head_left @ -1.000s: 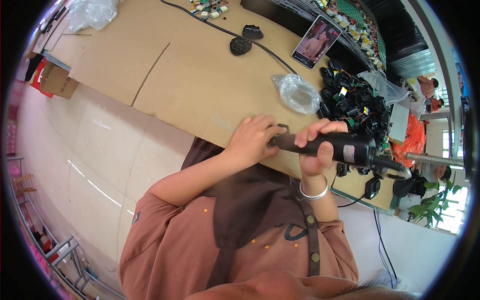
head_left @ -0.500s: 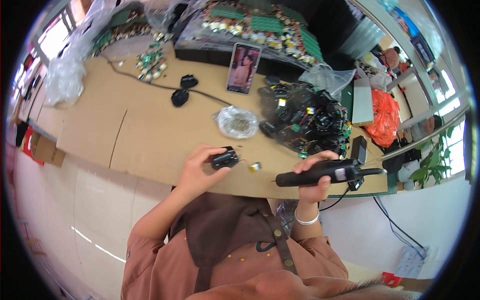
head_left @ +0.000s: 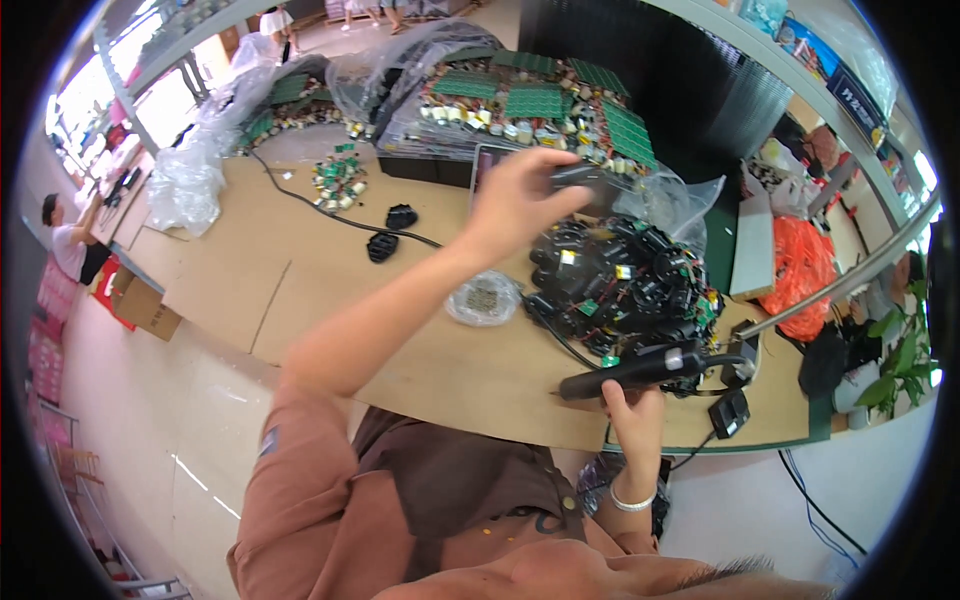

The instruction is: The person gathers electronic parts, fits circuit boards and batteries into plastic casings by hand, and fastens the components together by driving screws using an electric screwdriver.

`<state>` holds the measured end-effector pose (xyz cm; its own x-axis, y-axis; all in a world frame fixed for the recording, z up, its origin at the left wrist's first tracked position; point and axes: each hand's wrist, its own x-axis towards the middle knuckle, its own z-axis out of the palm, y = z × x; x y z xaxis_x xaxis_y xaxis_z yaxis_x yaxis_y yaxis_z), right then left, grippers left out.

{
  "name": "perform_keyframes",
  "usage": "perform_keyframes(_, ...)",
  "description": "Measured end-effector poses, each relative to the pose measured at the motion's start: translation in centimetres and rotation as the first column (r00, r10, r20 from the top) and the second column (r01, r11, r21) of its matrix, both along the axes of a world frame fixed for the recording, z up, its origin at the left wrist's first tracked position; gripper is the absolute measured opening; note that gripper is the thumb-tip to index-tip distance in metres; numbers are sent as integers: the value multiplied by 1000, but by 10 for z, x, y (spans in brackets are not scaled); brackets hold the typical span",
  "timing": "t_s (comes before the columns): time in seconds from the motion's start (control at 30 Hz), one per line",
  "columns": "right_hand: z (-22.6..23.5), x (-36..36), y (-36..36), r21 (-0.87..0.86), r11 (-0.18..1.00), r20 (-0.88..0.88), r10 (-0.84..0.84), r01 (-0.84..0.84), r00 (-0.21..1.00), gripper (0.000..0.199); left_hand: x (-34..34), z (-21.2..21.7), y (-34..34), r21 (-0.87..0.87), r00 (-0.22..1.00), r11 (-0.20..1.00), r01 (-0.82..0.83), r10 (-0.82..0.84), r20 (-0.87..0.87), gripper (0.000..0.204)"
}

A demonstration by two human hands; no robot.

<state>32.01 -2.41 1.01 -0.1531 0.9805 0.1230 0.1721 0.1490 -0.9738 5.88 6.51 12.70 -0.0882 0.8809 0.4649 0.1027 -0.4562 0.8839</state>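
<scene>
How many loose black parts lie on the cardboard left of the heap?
2, beyond the left forearm: the farther black part and, slightly to its left, the nearer black part. The left forearm may hide others.

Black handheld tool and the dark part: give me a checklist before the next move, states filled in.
1. Black handheld tool gripped in right hand: ok.
2. Tool tip apart from left hand: ok.
3. Dark part held in left hand: ok.
4. Dark part's surface detail: cannot tell, blurred.
5. Clear bag of small pieces on the cardboard: ok.
6. Phone screen unobstructed: not ok, left hand covers most of it.
</scene>
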Motion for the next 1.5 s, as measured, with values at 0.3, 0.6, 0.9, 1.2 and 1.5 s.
perform_keyframes(0.3, 49, 28, -25, 102, 991, -31, 85, -82, 996, 41, 60, -115, 77, 93, 885, 955, -281, 296, -358, 40)
perform_keyframes(0.6, 207, -75, -76, 599, 685, -737, 674, -414, 49, 44, -3, -114, 20, 199, 829, 954, -225, 295, -475, 39)
perform_keyframes(0.9, 218, -137, -92, 697, 458, -672, 686, -552, -281, 18, -172, -119, -83, 23, 697, 869, -495, 413, -586, 27)
perform_keyframes(1.2, 192, -191, -62, 681, 385, -615, 762, -622, -202, 14, -325, -154, -113, -142, 669, 685, -714, 609, -427, 22)
perform_keyframes(1.5, -7, -234, -11, 162, 443, 543, 706, -882, 455, 45, -534, -126, -78, -99, 443, 476, -874, 697, -563, 21)
